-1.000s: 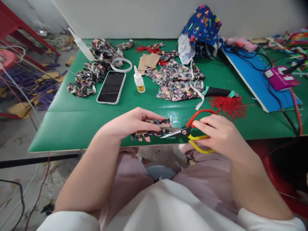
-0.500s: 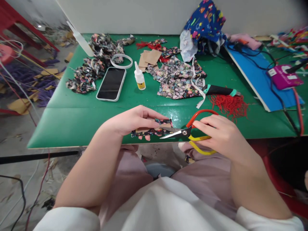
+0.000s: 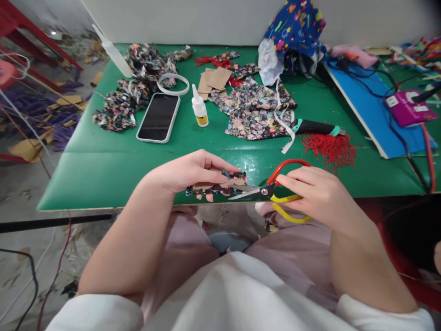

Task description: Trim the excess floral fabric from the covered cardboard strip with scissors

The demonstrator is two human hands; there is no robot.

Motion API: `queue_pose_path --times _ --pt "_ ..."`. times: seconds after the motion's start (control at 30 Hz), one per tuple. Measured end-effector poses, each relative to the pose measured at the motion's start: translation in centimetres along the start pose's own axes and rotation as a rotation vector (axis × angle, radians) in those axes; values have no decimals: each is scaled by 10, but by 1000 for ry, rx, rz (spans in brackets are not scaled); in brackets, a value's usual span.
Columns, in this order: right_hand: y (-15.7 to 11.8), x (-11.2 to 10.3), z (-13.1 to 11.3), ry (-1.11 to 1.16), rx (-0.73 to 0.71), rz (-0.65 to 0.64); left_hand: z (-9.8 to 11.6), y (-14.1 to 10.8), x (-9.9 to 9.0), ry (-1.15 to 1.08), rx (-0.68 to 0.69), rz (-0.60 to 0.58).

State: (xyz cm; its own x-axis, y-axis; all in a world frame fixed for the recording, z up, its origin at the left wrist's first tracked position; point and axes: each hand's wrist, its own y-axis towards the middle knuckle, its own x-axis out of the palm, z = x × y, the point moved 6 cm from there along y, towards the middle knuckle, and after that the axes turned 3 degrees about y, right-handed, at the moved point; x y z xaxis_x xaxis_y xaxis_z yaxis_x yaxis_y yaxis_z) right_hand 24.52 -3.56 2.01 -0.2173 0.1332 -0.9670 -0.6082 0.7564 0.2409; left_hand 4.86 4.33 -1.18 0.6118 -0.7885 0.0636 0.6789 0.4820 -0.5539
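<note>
My left hand (image 3: 198, 172) is closed on a piece of cardboard wrapped in dark floral fabric (image 3: 236, 179), held over the front edge of the green table (image 3: 103, 179). Its thumb lies on top, and some fingertips show below the piece. In my right hand (image 3: 310, 188) is a pair of scissors (image 3: 264, 191) with one red and one yellow handle loop. Their blades are parted and point left, one lying across the right part of the wrapped piece. Whether the blades are cutting I cannot tell.
Behind my hands lie a phone (image 3: 159, 117), a small glue bottle (image 3: 200, 108), floral fabric pieces (image 3: 255, 115), a utility knife (image 3: 315, 128) and red threads (image 3: 330, 149). A taller bottle (image 3: 115, 55) leans at the back left. Cables and a blue board (image 3: 372, 115) occupy the right.
The view has shifted very slightly. Both hands, the wrapped piece and the scissors keep nearly the same pose, with the blades still parted.
</note>
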Motion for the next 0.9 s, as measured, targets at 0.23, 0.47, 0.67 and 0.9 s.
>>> queue_pose_path --times 0.23,0.47,0.67,0.9 --pt "-2 1 -2 -2 -3 -33 -2 1 0 4 -17 -26" --pt "-4 -2 -4 -17 5 -31 -1 0 1 9 -30 -38" --pt "-3 -7 -8 -66 -9 12 0 -1 -2 6 -37 18" --pt "-5 -7 4 91 90 86 1 -4 -6 37 41 39"
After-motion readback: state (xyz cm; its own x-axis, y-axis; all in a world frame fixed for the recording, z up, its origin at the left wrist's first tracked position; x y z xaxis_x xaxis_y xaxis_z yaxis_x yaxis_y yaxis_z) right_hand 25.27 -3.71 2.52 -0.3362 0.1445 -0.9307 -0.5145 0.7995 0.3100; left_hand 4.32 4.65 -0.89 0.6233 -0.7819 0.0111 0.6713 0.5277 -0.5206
